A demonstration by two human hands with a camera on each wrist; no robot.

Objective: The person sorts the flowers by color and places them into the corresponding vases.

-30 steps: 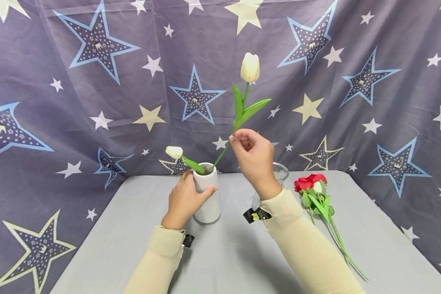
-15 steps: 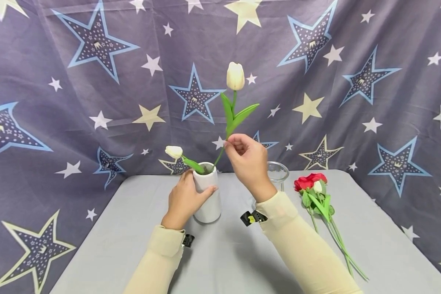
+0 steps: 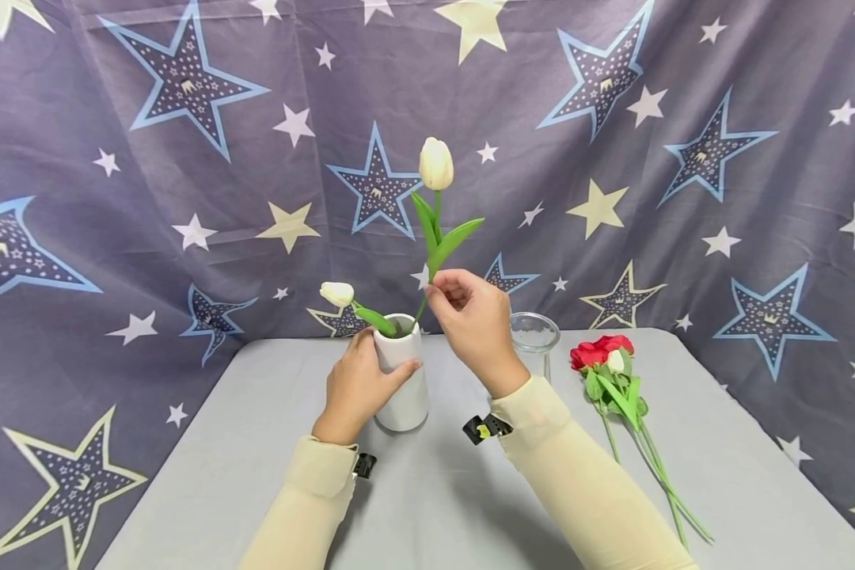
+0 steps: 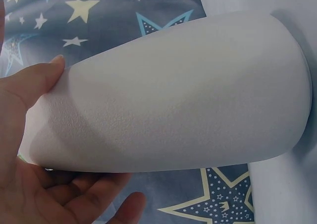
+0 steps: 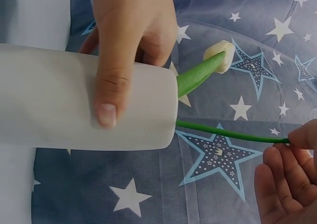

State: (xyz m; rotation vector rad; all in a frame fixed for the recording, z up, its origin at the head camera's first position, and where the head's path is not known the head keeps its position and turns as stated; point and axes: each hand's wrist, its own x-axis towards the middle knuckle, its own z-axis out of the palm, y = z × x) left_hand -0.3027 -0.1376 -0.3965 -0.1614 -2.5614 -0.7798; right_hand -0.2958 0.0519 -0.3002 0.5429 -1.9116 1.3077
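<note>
A white vase stands upright on the table, and my left hand grips its upper part, thumb across the front. The left wrist view shows the vase between thumb and fingers of that hand. One white tulip leans left out of the vase mouth. Above the mouth, my right hand pinches the stem of another white tulip, just below its leaves. In the right wrist view its green stem runs from the fingers into the vase; the part inside is hidden.
Right of the vase, partly behind the right hand, stands a clear glass vessel. Red flowers and a small white one lie with long green stems on the grey table. A star-patterned cloth hangs behind.
My right hand has moved left and down with the pinched tulip, whose stem is lower and more upright over the vase. More of the glass vessel shows. The left hand has stayed in place.
</note>
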